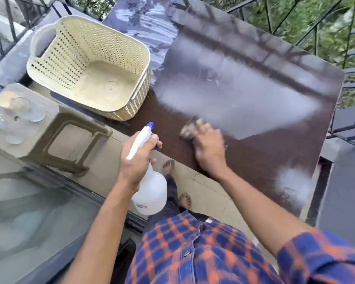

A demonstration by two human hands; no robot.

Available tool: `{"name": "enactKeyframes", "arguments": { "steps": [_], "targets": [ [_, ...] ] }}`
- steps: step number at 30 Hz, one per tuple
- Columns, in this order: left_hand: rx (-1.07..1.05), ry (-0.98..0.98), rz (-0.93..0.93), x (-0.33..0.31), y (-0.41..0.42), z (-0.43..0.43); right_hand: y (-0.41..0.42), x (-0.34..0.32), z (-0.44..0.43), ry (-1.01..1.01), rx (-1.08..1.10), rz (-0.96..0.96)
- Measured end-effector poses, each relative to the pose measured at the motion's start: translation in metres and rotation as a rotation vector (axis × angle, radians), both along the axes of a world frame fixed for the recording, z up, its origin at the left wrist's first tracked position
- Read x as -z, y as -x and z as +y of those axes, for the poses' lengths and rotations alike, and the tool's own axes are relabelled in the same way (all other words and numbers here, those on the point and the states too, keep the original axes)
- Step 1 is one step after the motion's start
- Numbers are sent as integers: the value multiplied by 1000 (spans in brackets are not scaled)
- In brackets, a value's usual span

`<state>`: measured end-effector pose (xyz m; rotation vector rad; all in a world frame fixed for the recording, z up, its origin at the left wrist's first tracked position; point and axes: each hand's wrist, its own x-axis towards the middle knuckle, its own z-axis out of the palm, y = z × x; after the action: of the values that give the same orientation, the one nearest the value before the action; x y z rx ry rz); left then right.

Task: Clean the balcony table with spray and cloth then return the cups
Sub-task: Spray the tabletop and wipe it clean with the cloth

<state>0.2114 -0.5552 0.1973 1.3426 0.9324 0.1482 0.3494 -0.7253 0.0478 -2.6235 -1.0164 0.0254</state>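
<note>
The right hand point(210, 148) pressed flat on a small, blurred, pale cloth point(190, 128) at the near edge of the dark brown table point(254, 95); being soft and limp, it needed palm pressure. The left hand point(137, 158) was closed around the neck of a white plastic spray bottle point(150, 189), apparently light. Clear glass cups point(27, 109), fragile and best gripped by their walls, stood on a grey plastic stool point(55, 128) at left.
</note>
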Motion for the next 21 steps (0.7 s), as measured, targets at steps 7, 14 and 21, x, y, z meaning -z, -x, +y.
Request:
{"name": "enactKeyframes", "arguments": {
  "steps": [7, 14, 21],
  "targets": [
    [143, -26, -5, 4, -21, -18, 38, -19, -68, -172, -375, 305],
    [259, -46, 5, 4, -42, -34, -107, -29, -85, -189, 298, 262],
    [302, -22, 37, 5, -54, -56, 6, 3, -68, -26, -290, 145]
  ]
}}
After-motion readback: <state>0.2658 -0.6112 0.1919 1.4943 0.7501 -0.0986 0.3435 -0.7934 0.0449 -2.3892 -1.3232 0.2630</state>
